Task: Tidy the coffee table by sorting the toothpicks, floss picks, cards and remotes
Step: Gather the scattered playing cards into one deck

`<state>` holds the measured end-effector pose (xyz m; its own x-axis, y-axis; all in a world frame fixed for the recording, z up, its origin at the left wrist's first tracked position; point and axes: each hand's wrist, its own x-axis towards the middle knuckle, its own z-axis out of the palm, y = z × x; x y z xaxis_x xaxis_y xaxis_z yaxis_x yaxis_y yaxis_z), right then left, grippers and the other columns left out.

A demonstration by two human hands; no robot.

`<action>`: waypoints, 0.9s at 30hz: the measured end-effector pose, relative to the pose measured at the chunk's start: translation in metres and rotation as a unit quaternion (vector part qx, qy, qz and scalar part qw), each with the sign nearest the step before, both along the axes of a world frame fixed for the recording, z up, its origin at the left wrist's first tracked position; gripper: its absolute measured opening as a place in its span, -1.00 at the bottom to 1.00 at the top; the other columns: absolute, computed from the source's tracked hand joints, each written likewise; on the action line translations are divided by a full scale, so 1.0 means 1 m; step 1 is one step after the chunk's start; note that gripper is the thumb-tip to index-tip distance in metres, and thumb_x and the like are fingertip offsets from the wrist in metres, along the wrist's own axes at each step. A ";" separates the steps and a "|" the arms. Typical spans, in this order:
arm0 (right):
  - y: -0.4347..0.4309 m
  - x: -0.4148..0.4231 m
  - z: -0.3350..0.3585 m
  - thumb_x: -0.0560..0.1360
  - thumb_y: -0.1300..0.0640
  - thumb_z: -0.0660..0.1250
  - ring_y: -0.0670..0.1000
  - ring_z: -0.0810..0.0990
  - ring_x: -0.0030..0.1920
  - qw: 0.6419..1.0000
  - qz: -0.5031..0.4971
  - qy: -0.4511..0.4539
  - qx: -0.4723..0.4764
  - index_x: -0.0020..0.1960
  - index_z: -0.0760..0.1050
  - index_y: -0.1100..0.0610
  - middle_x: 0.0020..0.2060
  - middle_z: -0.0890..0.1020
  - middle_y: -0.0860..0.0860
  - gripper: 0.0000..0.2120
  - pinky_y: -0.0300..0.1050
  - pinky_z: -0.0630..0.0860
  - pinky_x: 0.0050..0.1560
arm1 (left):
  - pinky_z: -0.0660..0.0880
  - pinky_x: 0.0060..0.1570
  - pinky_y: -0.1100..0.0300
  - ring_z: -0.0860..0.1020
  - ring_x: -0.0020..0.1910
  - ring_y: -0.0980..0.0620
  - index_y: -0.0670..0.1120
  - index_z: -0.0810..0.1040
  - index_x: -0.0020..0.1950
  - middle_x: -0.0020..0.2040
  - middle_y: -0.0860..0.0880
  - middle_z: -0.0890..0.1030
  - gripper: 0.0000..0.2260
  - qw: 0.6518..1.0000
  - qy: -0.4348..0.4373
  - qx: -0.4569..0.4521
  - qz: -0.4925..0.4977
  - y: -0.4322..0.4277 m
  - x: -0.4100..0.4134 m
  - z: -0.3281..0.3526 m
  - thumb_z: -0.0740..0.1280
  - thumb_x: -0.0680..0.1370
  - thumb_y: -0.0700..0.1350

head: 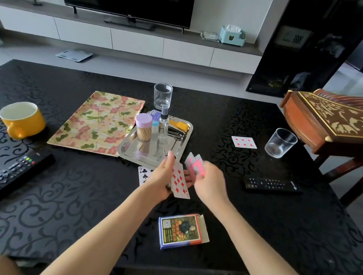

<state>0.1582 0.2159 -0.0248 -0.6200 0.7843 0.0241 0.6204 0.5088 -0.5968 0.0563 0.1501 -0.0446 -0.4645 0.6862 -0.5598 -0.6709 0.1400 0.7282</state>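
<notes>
- Centrally, head view: the left hand (160, 176) gripped a face-up diamond card (179, 182), thumb and fingers curled round it. The right hand (210, 184), close beside it, pinched a few pink-backed cards (195, 165).
- Nine of clubs (143, 174): flat on the coffee table (78, 216), partly hidden under the left hand.
- Loose diamond card (244, 142): right of centre, long axis across the frame, well apart from both hands, with the right hand nearer. A tumbler (280, 143) stood near its right end, probably the one thing to avoid.
- Card box (182, 231): flap open, lower centre, between the forearms.
- Remotes: long remote (8, 177) at lower left, short remote (271, 185) right of the right hand.
- Steel tray (125, 153): just above the hands, holding the toothpick jar (143, 129).
</notes>
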 end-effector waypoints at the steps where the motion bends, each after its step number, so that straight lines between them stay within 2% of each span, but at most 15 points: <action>1: -0.010 -0.010 -0.003 0.49 0.27 0.27 0.08 0.52 0.04 0.998 0.051 -0.009 0.028 0.06 0.53 0.20 0.00 0.55 0.09 -0.83 -0.17 0.39 -0.09 | 0.49 -0.52 0.27 0.58 -0.42 0.05 -0.19 0.26 0.44 -0.30 -0.10 0.61 -0.38 1.000 0.015 -0.006 0.002 0.003 0.000 0.001 0.05 0.58 0.25; 2: -0.015 -0.018 -0.005 0.48 0.27 0.27 0.07 0.48 0.05 0.993 0.101 -0.029 0.046 0.06 0.52 0.19 0.02 0.52 0.08 -0.83 -0.19 0.37 -0.06 | 0.41 -0.57 0.32 0.52 -0.53 0.09 -0.20 0.21 0.48 -0.44 -0.05 0.55 -0.31 1.000 0.023 -0.011 0.013 0.006 -0.002 0.001 0.05 0.55 0.29; 3: -0.019 -0.022 -0.007 0.47 0.26 0.26 0.07 0.44 0.06 0.989 0.135 -0.042 0.041 0.02 0.51 0.19 0.01 0.49 0.08 -0.85 -0.18 0.36 -0.03 | 0.43 -0.55 0.32 0.52 -0.54 0.08 -0.17 0.15 0.51 -0.45 -0.06 0.54 -0.26 1.000 0.021 -0.012 0.018 0.008 -0.005 -0.002 0.08 0.52 0.33; 5: -0.017 -0.028 -0.004 0.41 0.28 0.23 0.09 0.45 0.04 0.983 0.168 -0.044 -0.067 -0.01 0.49 0.21 -0.01 0.47 0.08 -0.83 -0.10 0.40 0.03 | 0.57 -0.15 0.17 0.65 -0.11 -0.05 -0.13 0.22 0.49 -0.01 -0.15 0.64 -0.19 1.000 -0.005 -0.009 0.014 0.009 -0.014 -0.004 0.15 0.43 0.40; 6: -0.013 -0.031 0.000 0.37 0.29 0.22 0.10 0.48 0.02 0.975 0.169 -0.032 -0.142 0.00 0.50 0.23 -0.04 0.47 0.07 -0.78 -0.06 0.42 0.03 | 0.55 -0.04 0.10 0.62 0.02 -0.10 -0.12 0.38 0.41 0.09 -0.16 0.61 -0.20 1.000 -0.021 -0.005 0.002 0.009 -0.019 -0.003 0.17 0.38 0.43; 8: -0.005 -0.032 0.006 0.34 0.30 0.20 0.10 0.51 -0.06 0.960 0.162 -0.010 -0.228 -0.02 0.52 0.24 -0.13 0.49 0.05 -0.76 -0.05 0.41 -0.03 | 0.54 -0.20 0.08 0.61 -0.12 -0.08 -0.15 0.52 0.14 -0.02 -0.16 0.60 -0.24 0.999 -0.032 0.008 -0.040 0.008 -0.022 0.003 0.12 0.33 0.48; 9: -0.002 -0.032 0.008 0.37 0.32 0.19 0.09 0.52 -0.09 0.957 0.158 0.001 -0.242 -0.06 0.52 0.21 -0.17 0.50 0.04 -0.80 -0.07 0.40 -0.05 | 0.52 -0.26 0.09 0.59 -0.16 -0.05 -0.15 0.47 0.21 0.04 -0.19 0.58 -0.21 0.997 -0.025 0.012 -0.069 0.009 -0.021 0.005 0.11 0.33 0.48; 11: 0.007 -0.032 0.012 0.43 0.35 0.17 0.03 0.52 -0.12 0.954 0.144 0.027 -0.263 -0.08 0.51 0.13 -0.20 0.53 0.04 -0.79 -0.11 0.42 -0.03 | 0.53 -0.32 0.12 0.58 -0.16 0.00 -0.03 0.14 0.50 0.26 -0.18 0.49 -0.14 0.994 0.009 0.021 -0.106 0.012 -0.022 0.006 0.26 0.35 0.40; 14: 0.030 -0.028 0.021 0.42 0.38 0.25 -0.02 0.56 -0.05 0.913 0.207 0.029 -0.349 0.05 0.51 0.11 -0.13 0.59 0.04 -0.71 -0.18 0.44 0.07 | 0.52 -0.29 0.13 0.57 -0.13 -0.02 0.17 -0.15 0.52 0.07 -0.10 0.56 -0.11 0.995 0.032 0.042 -0.086 0.030 -0.027 0.001 0.42 0.42 0.10; 16: 0.054 -0.023 0.020 0.41 0.38 0.27 0.04 0.59 0.09 0.901 0.210 0.051 -0.376 0.16 0.54 0.11 0.05 0.64 0.09 -0.63 -0.15 0.44 0.20 | 0.53 -0.22 0.05 0.58 -0.17 -0.09 0.09 -0.07 0.53 0.00 -0.16 0.56 -0.24 0.998 0.013 0.031 -0.061 0.043 -0.034 0.003 0.35 0.50 0.00; 18: 0.098 -0.027 0.007 0.47 0.31 0.27 0.05 0.54 0.21 0.957 0.089 0.072 -0.266 0.25 0.52 0.13 0.21 0.58 0.13 -0.64 -0.13 0.39 0.27 | 0.54 -0.07 -0.10 0.57 -0.09 -0.22 -0.13 0.16 0.46 0.07 -0.25 0.51 -0.44 0.998 -0.033 0.016 -0.056 0.053 -0.042 0.009 0.28 0.53 -0.03; 20: 0.157 -0.030 -0.011 0.55 0.16 0.23 0.07 0.40 0.35 0.998 -0.034 -0.027 -0.051 0.39 0.36 0.20 0.35 0.45 0.11 -0.59 -0.09 0.31 0.33 | 0.50 0.01 -0.15 0.53 0.05 -0.32 -0.28 0.34 0.29 0.18 -0.33 0.48 -0.60 0.993 -0.090 0.027 -0.072 0.058 -0.047 0.014 0.19 0.56 -0.05; 22: 0.204 -0.029 -0.028 0.59 0.01 0.16 0.14 0.28 0.41 0.984 -0.051 -0.165 0.047 0.46 0.20 0.25 0.42 0.33 0.16 -0.47 -0.02 0.25 0.37 | 0.47 0.06 -0.17 0.52 0.12 -0.35 -0.32 0.41 0.19 0.21 -0.38 0.49 -0.64 0.988 -0.120 0.055 -0.078 0.058 -0.048 0.016 0.11 0.58 -0.07; 24: 0.227 -0.032 -0.047 0.59 -0.10 0.11 0.18 0.24 0.42 0.962 -0.048 -0.262 0.060 0.47 0.13 0.27 0.42 0.28 0.20 -0.39 0.04 0.29 0.36 | 0.46 0.07 -0.20 0.54 0.12 -0.35 -0.29 0.41 0.23 0.17 -0.38 0.54 -0.67 0.986 -0.127 0.074 -0.078 0.060 -0.051 0.011 0.09 0.59 -0.11; 27: 0.208 -0.039 -0.069 0.61 -0.03 0.10 0.14 0.22 0.45 0.968 0.001 -0.239 0.083 0.44 0.22 0.25 0.43 0.28 0.16 -0.50 -0.01 0.25 0.36 | 0.41 0.18 -0.22 0.56 0.11 -0.34 -0.21 0.41 0.25 0.14 -0.34 0.57 -0.72 0.985 -0.131 0.076 -0.080 0.057 -0.058 0.005 0.12 0.58 -0.16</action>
<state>0.1193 0.4242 -0.0940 -0.5924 0.7934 -0.1399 0.8046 0.5739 -0.1524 -0.0022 0.2070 -0.0399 -0.1971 0.8240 -0.5313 -0.8164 0.1621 0.5542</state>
